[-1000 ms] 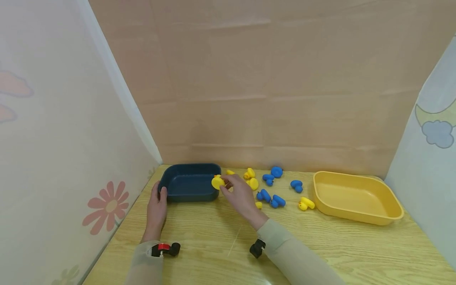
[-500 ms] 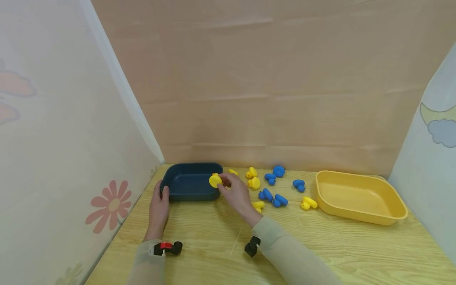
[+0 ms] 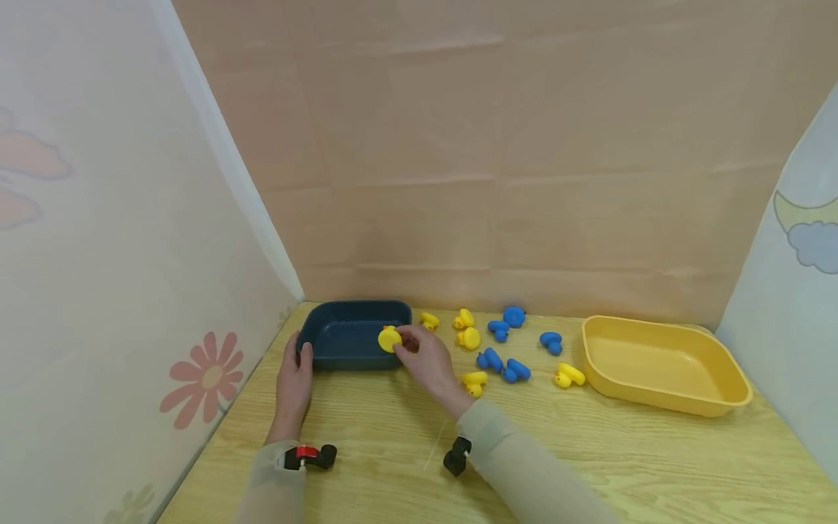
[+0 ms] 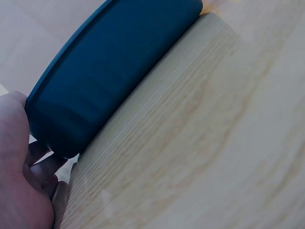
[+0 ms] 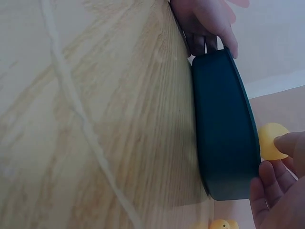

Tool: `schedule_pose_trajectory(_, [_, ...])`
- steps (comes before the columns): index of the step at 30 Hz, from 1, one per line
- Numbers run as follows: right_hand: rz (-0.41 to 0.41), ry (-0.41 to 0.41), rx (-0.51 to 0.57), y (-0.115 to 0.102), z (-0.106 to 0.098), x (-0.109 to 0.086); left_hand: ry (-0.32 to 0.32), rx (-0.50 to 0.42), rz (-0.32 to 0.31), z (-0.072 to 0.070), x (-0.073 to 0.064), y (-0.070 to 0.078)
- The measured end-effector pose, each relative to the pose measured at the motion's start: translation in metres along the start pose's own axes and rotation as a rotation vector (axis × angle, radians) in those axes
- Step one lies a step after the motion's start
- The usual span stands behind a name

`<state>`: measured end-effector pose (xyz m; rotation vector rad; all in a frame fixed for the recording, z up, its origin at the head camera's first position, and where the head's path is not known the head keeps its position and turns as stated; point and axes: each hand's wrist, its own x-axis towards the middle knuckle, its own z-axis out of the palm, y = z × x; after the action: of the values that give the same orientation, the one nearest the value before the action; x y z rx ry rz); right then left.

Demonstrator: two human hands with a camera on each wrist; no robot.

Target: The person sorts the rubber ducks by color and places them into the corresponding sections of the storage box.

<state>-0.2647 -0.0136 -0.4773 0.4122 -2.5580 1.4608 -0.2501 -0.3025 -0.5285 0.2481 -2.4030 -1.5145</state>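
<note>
A dark blue tray (image 3: pixel 353 362) stands at the left of the table. My left hand (image 3: pixel 294 382) grips its left end, the thumb at the rim and the fingers around the outer side, as the left wrist view of the tray (image 4: pixel 109 71) shows. Over the tray's right front part, my right hand (image 3: pixel 425 356) pinches a yellow rubber duck (image 3: pixel 389 339) between thumb and fingers, flat base toward me. In the right wrist view this duck (image 5: pixel 272 138) is just above the rim, partly covered by the thumb.
Several yellow ducks (image 3: pixel 468 338) and blue ducks (image 3: pixel 516 370) lie on the table right of the tray. One yellow duck (image 3: pixel 569 375) lies by a yellow tray (image 3: pixel 661 397) at the right. A brown paper wall (image 3: pixel 419 182) closes the back; pale walls stand at both sides.
My right hand, with the yellow duck, has moved a little left, further over the dark blue tray. The yellow ducks behind its wrist have come into view. My left hand keeps its grip.
</note>
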Motion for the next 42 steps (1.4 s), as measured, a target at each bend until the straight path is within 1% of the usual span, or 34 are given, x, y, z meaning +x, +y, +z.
schedule_pose_trajectory(9, [0.023, -0.001, 0.004, 0.006, 0.005, -0.003, -0.015, -0.005, -0.001, 0.000, -0.001, 0.000])
schedule_pose_trajectory(13, [0.020, -0.001, 0.008, 0.009, 0.006, -0.003, -0.018, -0.006, -0.001, 0.000, -0.001, -0.001])
schedule_pose_trajectory(17, [0.010, 0.003, 0.002, 0.010, 0.007, -0.002, -0.014, -0.006, 0.001, 0.001, -0.001, 0.000])
schedule_pose_trajectory(26, [0.022, -0.009, 0.019, 0.011, 0.007, -0.001, -0.008, 0.001, 0.000, 0.001, 0.001, 0.000])
schedule_pose_trajectory(32, [0.014, -0.015, 0.024, 0.013, 0.007, -0.001, 0.003, 0.012, -0.011, 0.001, 0.001, -0.001])
schedule_pose_trajectory(42, [-0.007, -0.023, 0.040, 0.017, 0.007, -0.001, -0.006, 0.007, -0.010, 0.000, 0.000, -0.002])
